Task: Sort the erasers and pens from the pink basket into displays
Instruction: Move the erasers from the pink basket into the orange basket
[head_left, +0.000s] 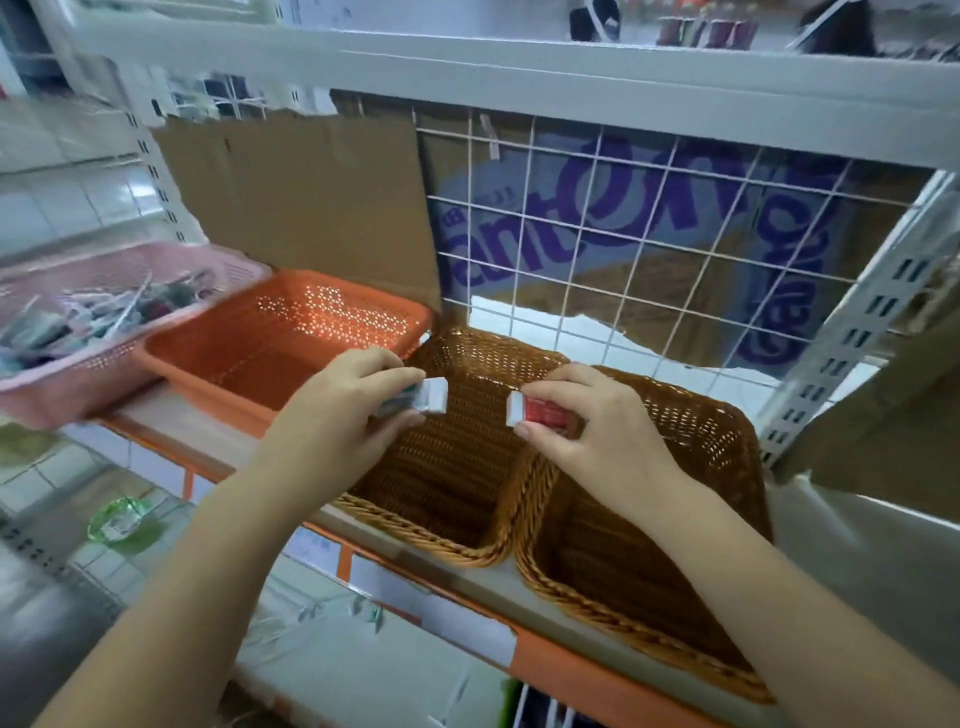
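Left grip: the left hand (343, 410) is clamped on a green-sleeved eraser (431, 397), pinched between thumb and fingers.
Right grip: the right hand (597, 431) is clamped on a red-sleeved eraser (543, 413) in a like pinch.
Long axes: both erasers are held roughly nine-to-three, white ends facing each other.
Drop relation: the green-sleeved eraser is held above the left wicker basket (483, 358). The red-sleeved eraser is held over the divide, with the right wicker basket (717, 431) at four o'clock from it.
Source: the pink basket (78, 379), with blurred stock inside, is seen at ten o'clock from the left hand, past the orange basket (332, 312).
Nearer hand: the left hand is judged nearer to it.
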